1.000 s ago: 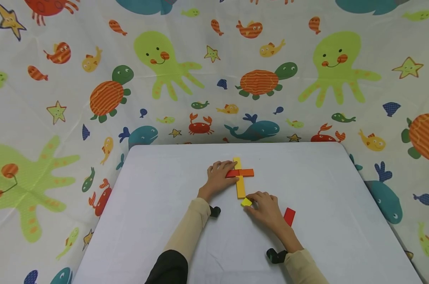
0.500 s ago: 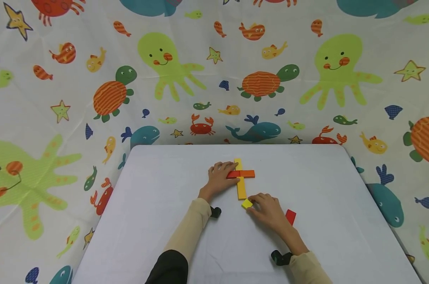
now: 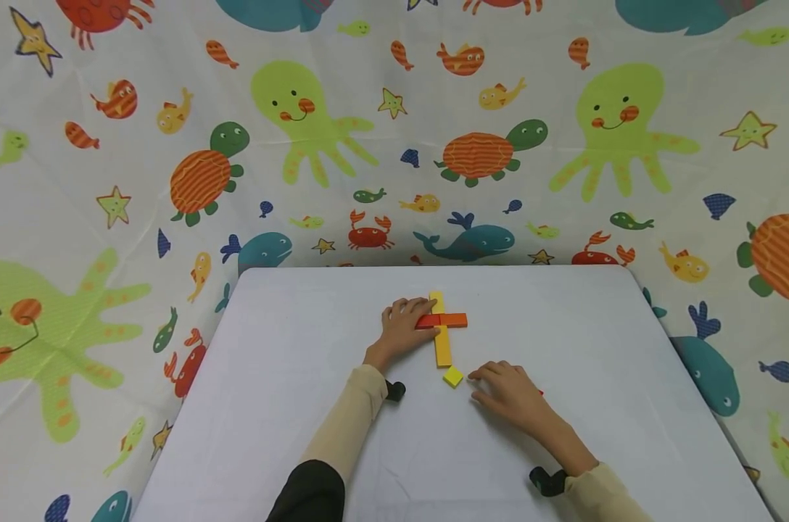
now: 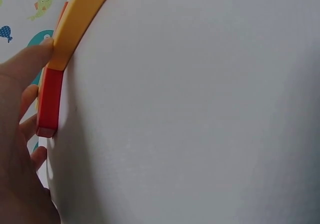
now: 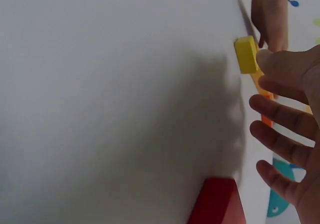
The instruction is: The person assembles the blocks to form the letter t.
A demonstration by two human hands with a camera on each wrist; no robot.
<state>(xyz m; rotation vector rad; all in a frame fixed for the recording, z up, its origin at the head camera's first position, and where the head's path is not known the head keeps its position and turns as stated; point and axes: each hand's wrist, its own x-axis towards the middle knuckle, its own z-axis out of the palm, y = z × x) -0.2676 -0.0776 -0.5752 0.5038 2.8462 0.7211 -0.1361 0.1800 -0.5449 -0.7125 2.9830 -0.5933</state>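
Observation:
My left hand [image 3: 404, 328] rests at a cross of toy blocks, thumb touching the long yellow block [image 3: 443, 349] and fingers spread about the red block [image 3: 427, 321]. An orange block [image 3: 455, 320] forms the cross's right arm, and another yellow block [image 3: 436, 299] its far end. Just below the long yellow block lies a small yellow block [image 3: 453, 377], turned at an angle. To its right, my right hand [image 3: 508, 391] hovers with loose, spread fingers and holds nothing. Mostly hidden by that hand in the head view, a loose red block [image 5: 217, 204] shows in the right wrist view.
The blocks lie on a white-covered table [image 3: 303, 319]. Behind and beside it hangs a curtain [image 3: 394, 72] printed with sea animals. Black wrist devices [image 3: 547, 481] are worn near the cuffs of both beige sleeves [image 3: 349, 406].
My right hand has let go of the small yellow block and moved away to the right, now covering most of the loose red block. My left hand has stayed in place.

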